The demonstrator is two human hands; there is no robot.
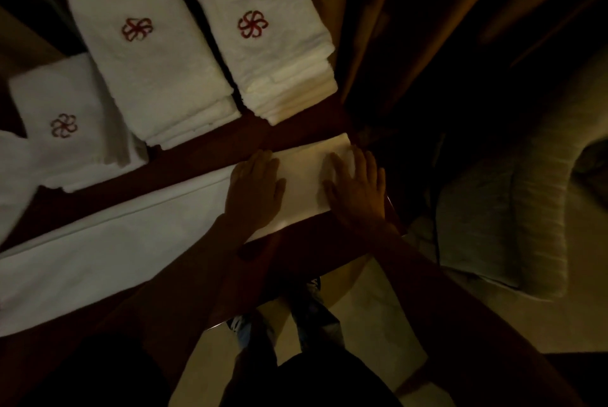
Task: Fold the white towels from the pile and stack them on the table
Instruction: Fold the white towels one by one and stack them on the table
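Note:
A long white towel [131, 242] lies as a band along the near edge of the dark red table [204, 156], reaching from the left edge of view to the table's right corner. My left hand [253, 189] and my right hand [357, 189] both press flat on its right end, fingers straight. Behind them stand three stacks of folded white towels with red flower logos: a right stack [263, 44], a middle stack [148, 61] and a low left stack [65, 123].
Brown curtains [427, 28] hang right of the table. A ribbed light cushion or chair [500, 209] sits at the right on the pale floor. My shoes [306, 304] show below the table edge. More white cloth [10, 176] lies at the far left.

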